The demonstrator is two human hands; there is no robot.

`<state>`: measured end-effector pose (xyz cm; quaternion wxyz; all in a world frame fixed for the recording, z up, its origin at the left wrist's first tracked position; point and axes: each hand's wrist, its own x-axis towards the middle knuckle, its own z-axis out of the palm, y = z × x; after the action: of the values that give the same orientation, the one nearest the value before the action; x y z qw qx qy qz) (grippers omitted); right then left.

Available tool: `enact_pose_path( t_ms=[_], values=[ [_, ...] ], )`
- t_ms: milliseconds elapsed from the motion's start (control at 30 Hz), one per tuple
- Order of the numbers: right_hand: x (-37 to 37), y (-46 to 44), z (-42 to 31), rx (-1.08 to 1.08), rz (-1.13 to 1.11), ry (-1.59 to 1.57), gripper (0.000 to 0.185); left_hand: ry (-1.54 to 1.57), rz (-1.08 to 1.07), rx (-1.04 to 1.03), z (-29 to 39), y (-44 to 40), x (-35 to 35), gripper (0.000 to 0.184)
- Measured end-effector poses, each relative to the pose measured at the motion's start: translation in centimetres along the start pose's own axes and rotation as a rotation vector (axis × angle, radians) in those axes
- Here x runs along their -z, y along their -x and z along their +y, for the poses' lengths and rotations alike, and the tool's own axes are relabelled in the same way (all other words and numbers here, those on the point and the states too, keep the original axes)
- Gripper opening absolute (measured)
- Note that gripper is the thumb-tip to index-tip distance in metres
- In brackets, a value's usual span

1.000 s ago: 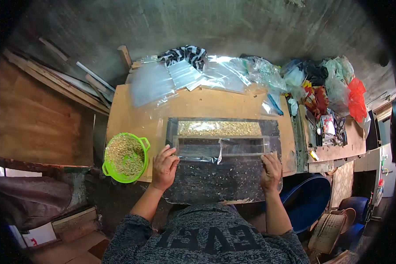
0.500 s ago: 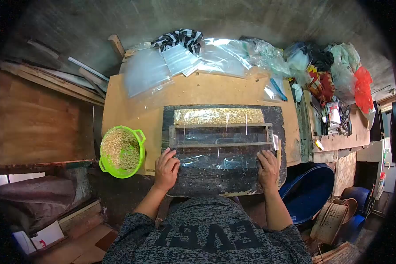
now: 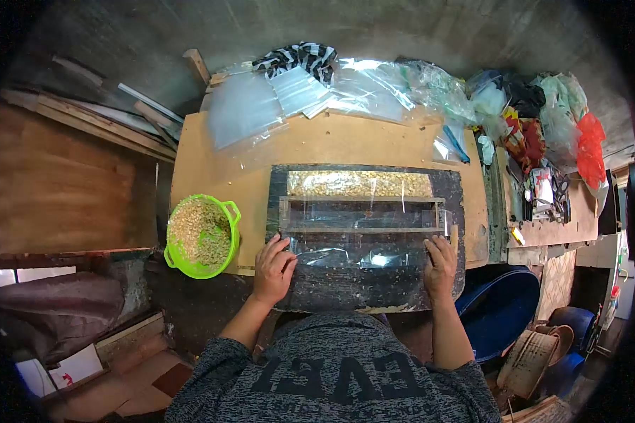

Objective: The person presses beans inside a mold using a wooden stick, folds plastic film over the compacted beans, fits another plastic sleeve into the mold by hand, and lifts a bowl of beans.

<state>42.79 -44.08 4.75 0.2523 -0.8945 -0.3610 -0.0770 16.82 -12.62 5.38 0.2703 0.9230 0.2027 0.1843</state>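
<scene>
A dark board (image 3: 317, 292) lies on the table in front of me. On it is a narrow wooden frame (image 3: 360, 230) with a clear plastic sheet (image 3: 374, 255) spread across it and down toward me. Pale yellow, grain-like pieces (image 3: 360, 185) lie in a flat rectangle under the film at the far side. My left hand (image 3: 273, 269) is at the sheet's near left edge, thumb and fingers closed on the film. At the near right edge, my right hand (image 3: 439, 266) has its fingers curled on the film too. Their exact grip is partly hidden.
A green basket (image 3: 234, 211) of pale pieces stands at the table's left edge. Plastic sheets (image 3: 243, 109) and bags (image 3: 437, 88) line the back. Scissors (image 3: 560, 189) and small items lie on the right-hand surface. A large blue tub (image 3: 501, 303) stands below right.
The view has shifted slightly, moving the scene a little to the right. Both hands stay at the sheet's near edges, with the fingers of the left drawn in slightly.
</scene>
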Motion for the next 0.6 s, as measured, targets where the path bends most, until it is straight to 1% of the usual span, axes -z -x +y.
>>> enact_pose_path(
  t_ms=[133,267,300,333,400,433,500,533,567,600],
  values=[
    [-0.3,0.5,0.5,-0.035,0.000,-0.090,0.040,0.044,-0.006,0.011,0.3,0.0,0.4,0.013],
    [-0.2,0.7,0.3,-0.096,-0.001,-0.119,0.036,0.073,-0.048,0.020,1.3,-0.3,1.3,0.018],
    [-0.1,0.6,0.2,-0.099,0.000,-0.116,0.034,0.104,-0.084,0.030,1.0,-0.3,1.5,0.028],
    [-0.1,0.6,0.2,-0.103,0.001,-0.113,0.032,0.102,-0.082,0.035,0.9,-0.3,1.5,0.028],
    [-0.4,0.9,0.7,-0.102,-0.025,-0.124,0.035,0.056,-0.097,0.068,1.0,-0.7,1.3,0.046],
    [-0.5,0.9,0.9,-0.100,-0.048,-0.124,0.041,0.058,-0.096,0.072,1.0,-1.0,1.3,0.046],
    [-0.1,0.8,0.6,-0.116,-0.088,-0.121,0.052,-0.083,-0.163,0.081,1.2,-2.0,0.6,0.063],
    [0.4,0.5,0.1,-0.136,-0.106,-0.118,0.057,-0.066,-0.167,0.071,1.3,-2.2,0.2,0.063],
    [-0.3,1.2,1.4,-0.159,-0.116,-0.133,0.059,-0.135,-0.218,0.088,1.3,-2.5,-0.2,0.065],
    [0.4,0.5,0.7,-0.164,-0.117,-0.131,0.063,-0.205,-0.268,0.101,1.2,-2.8,-0.5,0.068]
  ],
)
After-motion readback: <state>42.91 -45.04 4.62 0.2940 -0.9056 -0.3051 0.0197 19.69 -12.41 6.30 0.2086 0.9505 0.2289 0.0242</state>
